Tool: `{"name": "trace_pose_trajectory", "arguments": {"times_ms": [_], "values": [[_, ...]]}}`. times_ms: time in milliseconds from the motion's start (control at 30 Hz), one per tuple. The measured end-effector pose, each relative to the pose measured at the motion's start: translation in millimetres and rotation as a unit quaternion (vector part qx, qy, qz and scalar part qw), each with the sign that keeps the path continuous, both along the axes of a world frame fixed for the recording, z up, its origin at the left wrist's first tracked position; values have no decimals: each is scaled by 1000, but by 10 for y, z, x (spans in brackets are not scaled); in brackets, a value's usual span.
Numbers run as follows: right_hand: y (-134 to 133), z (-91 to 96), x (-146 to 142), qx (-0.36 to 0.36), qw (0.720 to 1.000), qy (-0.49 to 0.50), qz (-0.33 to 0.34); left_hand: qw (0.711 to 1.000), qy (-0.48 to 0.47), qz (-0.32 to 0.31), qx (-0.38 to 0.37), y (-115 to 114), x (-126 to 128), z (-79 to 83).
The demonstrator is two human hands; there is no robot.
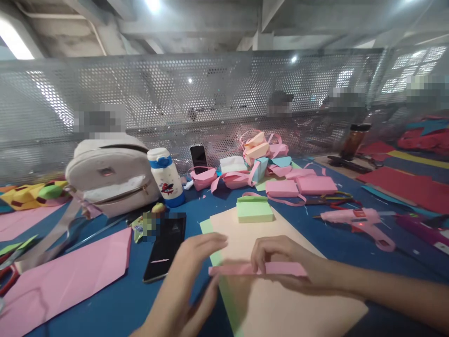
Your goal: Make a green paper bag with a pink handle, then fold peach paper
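A narrow pink paper strip (238, 268) lies level above peach paper (252, 299) with green paper under it. My right hand (287, 257) grips the strip, fingers curled over its top and thumb below. At the strip's left end is my left hand (192, 271), fingers stretched out and apart from the thumb. Its thumb tip is close to that end; whether it touches, I cannot tell. Just beyond my hands, a small green paper box (254, 211) with its flap raised sits on the peach paper, and a pink strap curves behind it.
A pink glue gun (361, 221) lies at right, near red paper (407, 187). Several pink paper bags (282, 188) are piled at the back. At left are a black phone (166, 252), a bottle (166, 180), a white backpack (112, 175), pink paper (70, 281) and scissors (9, 276).
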State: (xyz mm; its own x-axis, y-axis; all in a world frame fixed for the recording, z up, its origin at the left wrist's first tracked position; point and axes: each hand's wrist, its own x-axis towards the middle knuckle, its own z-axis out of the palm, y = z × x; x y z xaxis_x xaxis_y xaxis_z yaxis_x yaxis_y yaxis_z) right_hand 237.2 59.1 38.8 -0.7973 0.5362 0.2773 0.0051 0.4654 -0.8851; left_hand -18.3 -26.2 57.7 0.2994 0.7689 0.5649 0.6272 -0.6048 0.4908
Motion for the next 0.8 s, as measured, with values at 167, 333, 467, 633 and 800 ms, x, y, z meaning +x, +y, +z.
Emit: {"name": "trace_pose_trajectory", "arguments": {"times_ms": [167, 333, 467, 633, 800], "values": [[63, -107, -21, -118, 992, 36, -15, 976, 76, -56, -198, 502, 131, -143], [173, -295, 9, -226, 968, 96, -46, 964, 96, -62, -239, 637, 127, -242], [240, -358, 53, -287, 948, 125, -54, 975, 34, -60, -209, 583, 55, -324], [247, -340, 61, -272, 957, 73, -66, 960, -143, -132, -203, 497, 59, -320], [204, -287, 48, -208, 975, -25, -73, 897, -144, -298, -293, 426, 160, -264]]}}
